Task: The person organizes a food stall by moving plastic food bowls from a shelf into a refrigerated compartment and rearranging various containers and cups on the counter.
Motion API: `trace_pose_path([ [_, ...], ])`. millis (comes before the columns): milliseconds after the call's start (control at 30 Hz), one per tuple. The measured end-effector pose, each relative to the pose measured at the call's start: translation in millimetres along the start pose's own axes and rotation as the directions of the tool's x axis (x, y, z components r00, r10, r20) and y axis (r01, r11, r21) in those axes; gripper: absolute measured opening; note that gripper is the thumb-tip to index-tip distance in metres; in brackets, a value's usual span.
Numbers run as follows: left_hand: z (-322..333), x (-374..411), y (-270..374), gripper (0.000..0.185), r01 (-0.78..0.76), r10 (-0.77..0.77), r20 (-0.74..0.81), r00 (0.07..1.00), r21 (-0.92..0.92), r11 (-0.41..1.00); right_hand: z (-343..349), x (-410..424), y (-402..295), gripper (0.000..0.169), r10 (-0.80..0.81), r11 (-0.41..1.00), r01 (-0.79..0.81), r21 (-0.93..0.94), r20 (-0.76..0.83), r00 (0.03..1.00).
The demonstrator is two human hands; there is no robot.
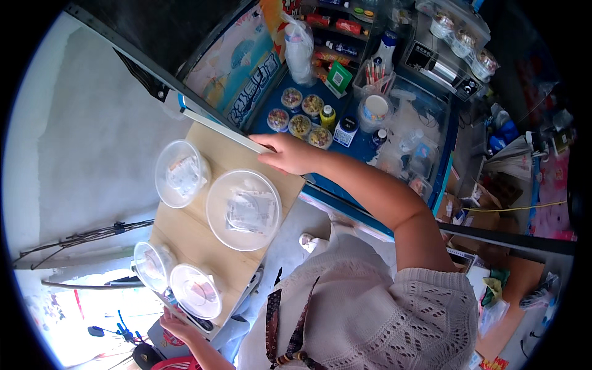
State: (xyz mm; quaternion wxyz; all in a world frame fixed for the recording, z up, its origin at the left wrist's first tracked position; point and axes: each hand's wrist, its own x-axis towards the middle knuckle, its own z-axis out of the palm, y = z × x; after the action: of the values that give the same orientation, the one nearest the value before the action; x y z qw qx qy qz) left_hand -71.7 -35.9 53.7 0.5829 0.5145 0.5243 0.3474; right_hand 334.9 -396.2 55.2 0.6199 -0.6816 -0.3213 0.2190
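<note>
My right hand [287,151] grips the end of a pale rail [226,130] along the far side of a light wooden tabletop [185,233]. At the near-left end, my left hand [178,324] holds the tabletop's light edge strip [188,322]; some of its fingers are hidden. Between my hands stand several round clear plastic tubs. The largest tub [212,217] and the one beside it, a medium tub [159,178], each hold white printed packets. Toward my left hand are a smaller tub [147,261] and a lidded tub [198,303], with packets or paper inside.
A blue-edged counter [273,104] adjoins the tabletop, with several cups of dried flowers [291,98], a yellow bottle [328,116], a stack of plastic cups [299,55] and a green code stand [339,77]. A metal machine [439,64] stands farther right. Outside is a motorbike mirror [96,331].
</note>
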Motion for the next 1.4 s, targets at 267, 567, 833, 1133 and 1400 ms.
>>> trace_pose_path([
  [267, 24.6, -8.4, -34.7, 0.058, 0.015, 0.0, -0.115, 0.993, 0.129, 0.992, -16.3, 5.9, 17.5, 0.048, 0.082, 0.996, -0.08, -0.037, 0.043, 0.996],
  [567, 32.9, 0.3, -41.5, 0.051, 0.01, 0.01, -0.086, 0.996, 0.222, 0.975, -16.9, 14.4, 37.6, 0.047, -0.124, 0.982, 0.121, -0.142, -0.014, 0.992],
  [833, 43.0, -1.5, -40.3, 0.043, 0.005, 0.043, -0.094, 0.995, 0.464, 0.886, -22.6, 10.0, 30.9, 0.042, 0.012, 0.994, -0.015, -0.104, -0.027, 1.0],
  [1133, 66.9, -6.3, -47.4, 0.035, -0.065, 0.149, -0.143, 0.978, 0.473, 0.879, -253.8, -89.2, 271.9, 0.073, 0.012, 0.624, -0.776, -0.085, -0.993, 0.118],
  [1400, 100.8, -1.6, -46.0, 0.035, -0.079, 0.179, -0.16, 0.971, 0.49, 0.868, -290.7, -109.1, 322.9, 0.048, 0.585, 0.462, -0.689, 0.559, -0.776, -0.236],
])
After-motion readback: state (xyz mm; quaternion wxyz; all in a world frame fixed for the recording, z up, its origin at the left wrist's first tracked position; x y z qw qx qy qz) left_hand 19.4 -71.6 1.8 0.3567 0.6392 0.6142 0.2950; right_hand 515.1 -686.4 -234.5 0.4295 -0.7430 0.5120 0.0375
